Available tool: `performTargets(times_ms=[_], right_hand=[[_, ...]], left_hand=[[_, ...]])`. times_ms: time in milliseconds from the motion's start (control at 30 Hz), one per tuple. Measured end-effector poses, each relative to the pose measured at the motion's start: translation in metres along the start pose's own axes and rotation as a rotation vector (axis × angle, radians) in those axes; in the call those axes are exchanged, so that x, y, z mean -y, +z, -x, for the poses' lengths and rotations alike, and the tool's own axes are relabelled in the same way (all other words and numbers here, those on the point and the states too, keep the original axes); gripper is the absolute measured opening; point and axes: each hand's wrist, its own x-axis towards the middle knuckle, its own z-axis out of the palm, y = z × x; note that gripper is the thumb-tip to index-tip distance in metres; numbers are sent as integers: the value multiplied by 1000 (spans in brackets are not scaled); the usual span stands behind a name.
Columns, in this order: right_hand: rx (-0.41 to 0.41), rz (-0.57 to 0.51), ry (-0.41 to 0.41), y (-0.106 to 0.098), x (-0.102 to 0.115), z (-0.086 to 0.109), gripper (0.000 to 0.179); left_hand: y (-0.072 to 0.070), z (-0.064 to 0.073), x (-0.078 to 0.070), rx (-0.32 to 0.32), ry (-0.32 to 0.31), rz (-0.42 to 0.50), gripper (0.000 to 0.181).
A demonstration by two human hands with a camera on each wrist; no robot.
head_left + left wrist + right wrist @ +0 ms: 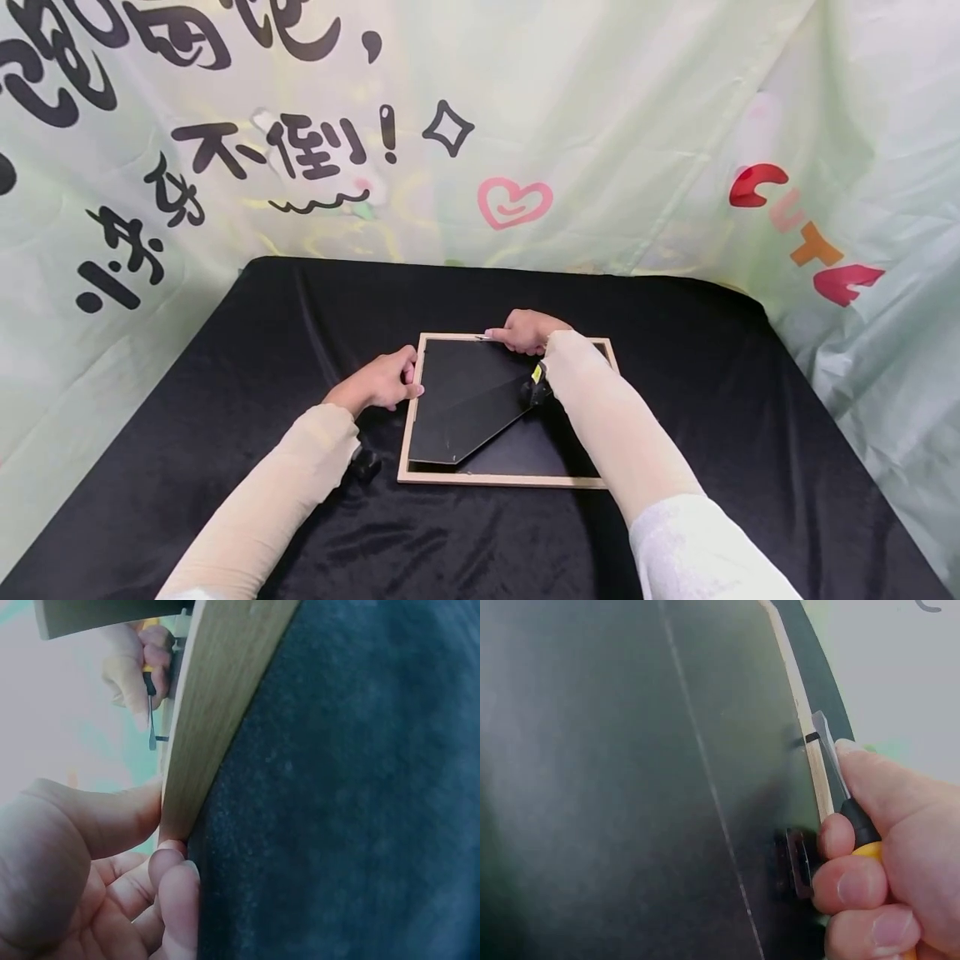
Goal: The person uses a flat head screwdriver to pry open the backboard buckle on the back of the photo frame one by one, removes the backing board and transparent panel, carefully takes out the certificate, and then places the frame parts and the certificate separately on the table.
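A wooden picture frame (502, 479) lies back side up, showing its black backing board (457, 367) and a black easel stand (465, 421) slanting across it. My left hand (382, 379) pinches the frame's left side between thumb and fingers. At the far edge, my right hand (531, 331) grips a flathead screwdriver (859, 821) with a black and yellow handle. Its blade rests beside a small black metal tab (812, 738) on the wooden edge, seeming to touch it. Nearer the right fingers is a dark metal hanger (801, 862) on the board.
Black cloth (480, 542) covers the table under the frame. Behind the table hangs a pale green curtain (615, 125) with printed lettering and a pink heart. Small black devices (365, 464) are strapped at both wrists.
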Motion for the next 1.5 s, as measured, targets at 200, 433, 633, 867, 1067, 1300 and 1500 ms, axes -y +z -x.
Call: performTargets(times_ms=[200,433,633,867,1067,1300,1500], right_hand=[[-21,23,-16,-2,3,-2,59],[-13,19,7,0,1,-3,59],[-69,-67,-58,-1,1,0,58],[-64,-166,-96,3,-3,5,57],[-24,-288,-119,9,6,11,52],[93,-357,-48,11,20,16,42],[102,-137,-11,16,37,18,35]], left_hand=[[-4,0,0,-18,13,-12,29],[-2,-1,1,-1,17,-1,30],[-5,0,4,-18,-11,1,31],[-7,0,4,-5,-12,14,35],[-6,-1,4,-3,-7,15,37],[-3,-1,4,-1,4,32,33],[0,-1,4,2,1,46,32]])
